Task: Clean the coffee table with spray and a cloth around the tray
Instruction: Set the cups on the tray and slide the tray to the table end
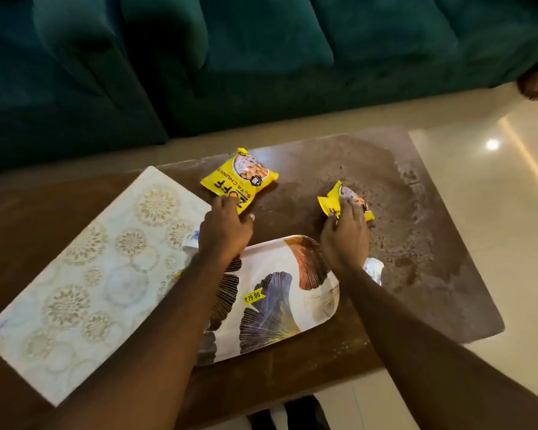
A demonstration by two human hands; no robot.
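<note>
A brown coffee table (423,308) carries a white tray (280,293) printed with leaf patterns and a yellow price sticker. Beyond the tray lie two yellow snack packets. My left hand (224,231) pinches the near edge of the larger packet (239,178). My right hand (345,234) grips the smaller packet (331,203), which sits on a dusty, smeared patch of the table (416,243). No spray bottle or cloth is visible.
A white runner with gold circles (84,280) covers the table's left part. White cups peek out by each wrist (375,268) (190,242). A dark green sofa (230,57) stands beyond, glossy floor tiles (494,181) to the right, a foot (530,88) at the top right.
</note>
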